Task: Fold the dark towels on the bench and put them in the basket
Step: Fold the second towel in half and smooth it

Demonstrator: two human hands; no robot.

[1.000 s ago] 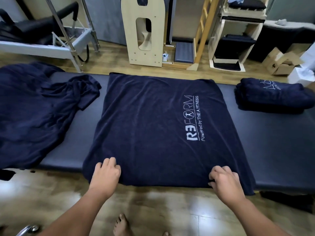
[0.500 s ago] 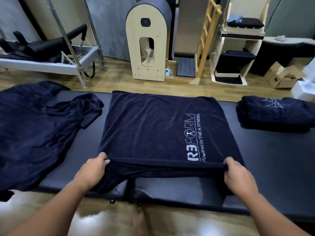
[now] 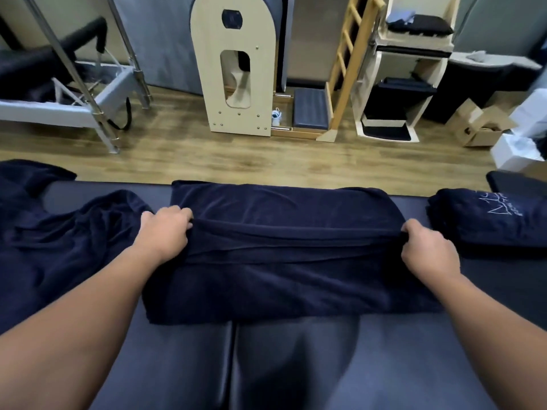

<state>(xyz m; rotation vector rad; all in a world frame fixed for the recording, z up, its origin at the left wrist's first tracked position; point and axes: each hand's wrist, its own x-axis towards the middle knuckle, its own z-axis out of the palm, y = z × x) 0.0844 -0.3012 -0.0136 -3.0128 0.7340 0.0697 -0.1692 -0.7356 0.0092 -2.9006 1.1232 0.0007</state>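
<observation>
On the dark padded bench [image 3: 296, 365], a navy towel [image 3: 281, 279] lies across the middle, partly folded over itself. No writing shows on this towel. The only marking in view is a pale line emblem with blurred, unreadable lettering on a folded navy towel [image 3: 488, 220] that sits just beyond the bench's right end of the middle towel.

Both hands grip the doubled edge that runs across the middle towel. The left hand [image 3: 164, 229] has its fingers curled around the left end of that edge; the right hand [image 3: 426, 247] pinches the right end, fingers tucked into the cloth. The edge stretches taut between them, raised a little above the layer beneath.

The towel is deep navy terry, with long creases running side to side and its near edge lying flat on the bench.

Left of the middle towel, a rumpled heap of navy towels [image 3: 59, 247] spreads over the bench, touching the left forearm.
</observation>
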